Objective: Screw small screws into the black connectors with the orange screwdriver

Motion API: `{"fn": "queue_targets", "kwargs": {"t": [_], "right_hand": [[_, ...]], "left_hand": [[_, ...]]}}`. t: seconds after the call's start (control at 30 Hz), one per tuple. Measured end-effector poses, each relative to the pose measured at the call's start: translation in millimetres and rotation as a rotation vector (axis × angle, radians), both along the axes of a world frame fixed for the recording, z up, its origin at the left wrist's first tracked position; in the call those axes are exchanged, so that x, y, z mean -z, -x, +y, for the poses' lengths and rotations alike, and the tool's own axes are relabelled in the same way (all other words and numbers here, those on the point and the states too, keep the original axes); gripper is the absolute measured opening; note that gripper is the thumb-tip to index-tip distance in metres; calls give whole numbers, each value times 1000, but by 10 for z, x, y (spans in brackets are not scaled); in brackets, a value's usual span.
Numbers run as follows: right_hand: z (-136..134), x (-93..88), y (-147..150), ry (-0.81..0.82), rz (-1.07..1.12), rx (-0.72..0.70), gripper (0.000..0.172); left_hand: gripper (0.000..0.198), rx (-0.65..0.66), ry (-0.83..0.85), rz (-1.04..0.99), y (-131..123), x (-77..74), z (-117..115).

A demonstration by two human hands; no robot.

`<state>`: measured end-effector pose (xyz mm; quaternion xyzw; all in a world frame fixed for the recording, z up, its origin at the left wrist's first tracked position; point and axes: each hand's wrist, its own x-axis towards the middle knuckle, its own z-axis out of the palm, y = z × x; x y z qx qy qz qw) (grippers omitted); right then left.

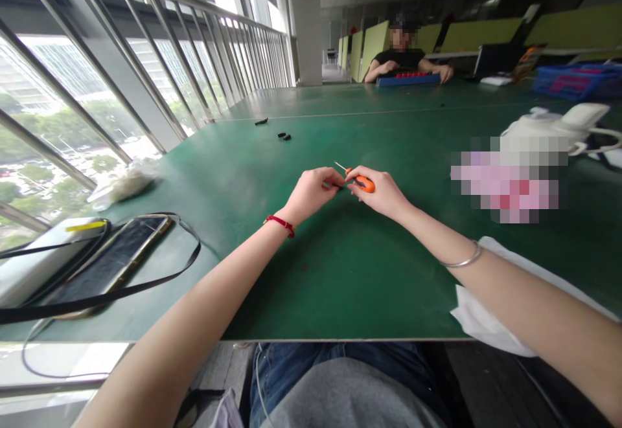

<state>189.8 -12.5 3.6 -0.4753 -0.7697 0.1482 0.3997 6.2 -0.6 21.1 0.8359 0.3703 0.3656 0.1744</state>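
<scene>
My right hand (381, 191) is wrapped round an orange-and-black handled screwdriver (365, 184), its thin metal shaft pointing up and to the left. Close beside it, my left hand (313, 191) has its fingertips pinched together on a small dark piece, too small to make out. The fingertips of both hands nearly meet above the green table (340, 272). Farther off on the table lie small black parts (284, 136) and another black part (261, 121).
At left are a phone (111, 259) with a black strap, a white box (39, 259) and a plastic bag (124, 185). White paper (490, 318) lies under my right forearm. A pale jug (539, 133) and blue basket (578, 81) stand right. Across sits a person (401, 59) with a blue tray.
</scene>
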Motion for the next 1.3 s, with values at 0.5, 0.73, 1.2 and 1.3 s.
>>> {"fn": "queue_targets", "kwargs": {"t": [0.5,0.73,1.2,1.3], "right_hand": [[67,27,0,130,214,-218,26],[25,5,-86,-190,-402,95,16],[-19,-15,-20,-220,-663,100,14],[-29,-19,-8,-223,-681,101,13]], "left_hand": [[18,9,-279,162,-3,-74,-80],[15,-209,-140,480,251,-173,61],[24,-92,-354,826,238,-85,65],[25,-67,-426,903,198,-97,45]]}}
